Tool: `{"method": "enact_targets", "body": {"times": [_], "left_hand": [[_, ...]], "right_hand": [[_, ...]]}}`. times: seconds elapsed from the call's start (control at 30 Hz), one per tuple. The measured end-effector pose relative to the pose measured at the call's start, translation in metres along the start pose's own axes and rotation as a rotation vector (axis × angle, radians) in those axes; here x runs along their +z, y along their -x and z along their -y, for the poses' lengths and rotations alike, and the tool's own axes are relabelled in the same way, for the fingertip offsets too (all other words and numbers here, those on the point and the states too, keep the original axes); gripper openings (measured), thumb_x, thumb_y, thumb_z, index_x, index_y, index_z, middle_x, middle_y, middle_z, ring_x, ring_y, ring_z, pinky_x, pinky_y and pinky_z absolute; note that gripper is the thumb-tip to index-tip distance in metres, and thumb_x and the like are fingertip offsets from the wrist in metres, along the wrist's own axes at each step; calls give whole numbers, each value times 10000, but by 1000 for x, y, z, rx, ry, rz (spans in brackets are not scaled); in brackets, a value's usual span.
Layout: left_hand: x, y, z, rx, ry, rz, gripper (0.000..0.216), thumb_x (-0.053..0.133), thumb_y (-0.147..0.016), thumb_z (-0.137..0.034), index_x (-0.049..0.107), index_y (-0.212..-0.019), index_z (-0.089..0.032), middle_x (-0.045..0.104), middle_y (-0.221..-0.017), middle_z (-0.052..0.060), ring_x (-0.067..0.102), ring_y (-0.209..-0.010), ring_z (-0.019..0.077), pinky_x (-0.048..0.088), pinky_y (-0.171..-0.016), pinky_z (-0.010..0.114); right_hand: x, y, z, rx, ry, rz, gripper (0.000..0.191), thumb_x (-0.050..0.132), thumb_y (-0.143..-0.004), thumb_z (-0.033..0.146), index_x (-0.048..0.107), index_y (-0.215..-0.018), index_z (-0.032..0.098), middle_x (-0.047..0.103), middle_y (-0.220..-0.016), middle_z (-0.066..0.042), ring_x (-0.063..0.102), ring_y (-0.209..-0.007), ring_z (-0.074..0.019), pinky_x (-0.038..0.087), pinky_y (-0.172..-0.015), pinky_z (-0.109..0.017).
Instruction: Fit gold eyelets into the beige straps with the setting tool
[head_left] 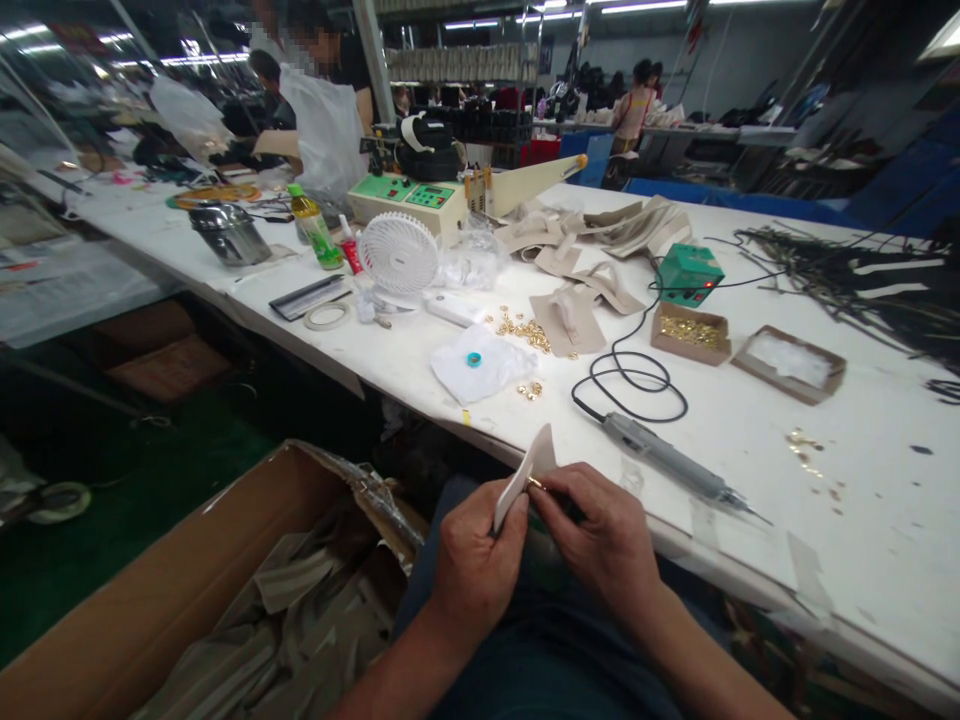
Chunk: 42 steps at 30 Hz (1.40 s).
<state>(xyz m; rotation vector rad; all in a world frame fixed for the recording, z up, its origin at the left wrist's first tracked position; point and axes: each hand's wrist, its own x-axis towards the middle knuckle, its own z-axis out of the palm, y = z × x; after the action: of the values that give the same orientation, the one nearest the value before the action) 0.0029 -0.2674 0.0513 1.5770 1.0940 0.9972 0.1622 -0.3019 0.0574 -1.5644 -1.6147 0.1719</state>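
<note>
My left hand (480, 555) is closed on a beige fabric piece (538, 452), which stands tilted just off the table's front edge. Between the thumb and fingers of my right hand (604, 530) is a small gold metal fitting (535, 484), held against the piece's right face. Its exact shape is partly hidden by my fingers. On the table ahead are a pile of gold fittings (529, 332), a smaller group (531, 391) and a white cloth (480, 375) with a blue ring (473, 359) on it. To the right lies a grey electric screwdriver (667, 455) with a black cord.
Beige pieces (568, 318) lie farther back, near a green power box (690, 274). A cardboard tray (690, 335) holds gold fittings. A white fan (397, 253), a bottle (315, 228) and a metal pot (229, 233) stand leftward. A cardboard box (202, 560) of fabric pieces is at lower left.
</note>
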Motion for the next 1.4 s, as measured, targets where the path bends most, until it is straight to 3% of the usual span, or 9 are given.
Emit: {"method": "enact_targets", "body": {"times": [0.23, 0.33, 0.47, 0.63, 0.83, 1.0, 1.17, 1.27, 1.4], "left_hand": [[5, 1, -1, -65, 41, -31, 253, 696, -936, -362, 827, -1116, -242, 812, -969, 47, 709, -840, 241, 540, -850, 296], [4, 2, -1, -71, 67, -30, 278, 675, -949, -367, 805, -1156, -233, 807, -1073, 57, 718, -947, 256, 544, -891, 296], [1, 2, -3, -52, 72, -7, 299, 654, -955, -366, 779, -1175, -206, 792, -1116, 79, 717, -1009, 271, 547, -927, 310], [0, 4, -8, -62, 127, -4, 379, 736, -881, -372, 764, -1220, -204, 763, -1213, 102, 683, -1128, 317, 532, -1006, 348], [4, 12, -20, 45, 61, 109, 529, 741, -873, -375, 685, -1374, -216, 689, -1352, 132, 649, -1202, 343, 546, -1015, 376], [5, 5, -11, 95, 56, 86, 563, 789, -835, -359, 695, -1373, -223, 655, -1397, 139, 621, -1281, 346, 539, -1064, 397], [11, -34, 4, 42, 44, -12, 394, 761, -851, -344, 698, -1222, -223, 700, -1271, 97, 676, -1170, 265, 546, -1041, 407], [19, -56, 4, -148, 272, 134, 588, 802, -817, -352, 594, -1347, -205, 715, -1298, 110, 703, -1138, 258, 574, -969, 361], [28, -74, 5, -277, 361, 375, 481, 817, -795, -373, 680, -1198, -149, 789, -1095, 104, 727, -899, 232, 585, -781, 310]], "right_hand": [[4, 4, 1, -33, 71, -121, 135, 667, -986, 267, 744, -877, 245, 786, -838, -44, 716, -764, -199, 519, -737, -343], [9, 7, 2, -81, 73, -111, 117, 656, -979, 224, 756, -1031, 255, 790, -951, -65, 715, -843, -222, 533, -785, -379], [13, 10, 5, -120, 33, -58, 425, 659, -926, 219, 655, -1349, 263, 736, -1146, -103, 678, -1009, -274, 538, -850, -437], [13, 12, 6, -132, 12, 16, 660, 692, -829, 225, 535, -1469, 256, 651, -1294, -128, 626, -1139, -309, 509, -943, -481], [15, 9, 2, -68, 10, -100, 404, 674, -868, 225, 641, -1270, 247, 723, -1177, -99, 657, -1084, -295, 475, -982, -482], [2, 0, 1, 215, -286, -81, 188, 604, -993, 328, 759, -1076, 261, 777, -1040, -50, 693, -994, -263, 496, -946, -408], [-14, -2, -2, 704, -816, 85, 481, 679, -926, 577, 761, -1159, 165, 790, -964, -77, 713, -856, -269, 547, -739, -332], [-17, 0, -7, 867, -985, 42, 552, 752, -852, 603, 757, -1161, 146, 791, -888, -80, 717, -755, -256, 558, -716, -339], [-17, 3, -17, 956, -1038, -8, 563, 801, -791, 603, 767, -1120, 147, 789, -845, -88, 720, -720, -259, 551, -694, -339]]}}
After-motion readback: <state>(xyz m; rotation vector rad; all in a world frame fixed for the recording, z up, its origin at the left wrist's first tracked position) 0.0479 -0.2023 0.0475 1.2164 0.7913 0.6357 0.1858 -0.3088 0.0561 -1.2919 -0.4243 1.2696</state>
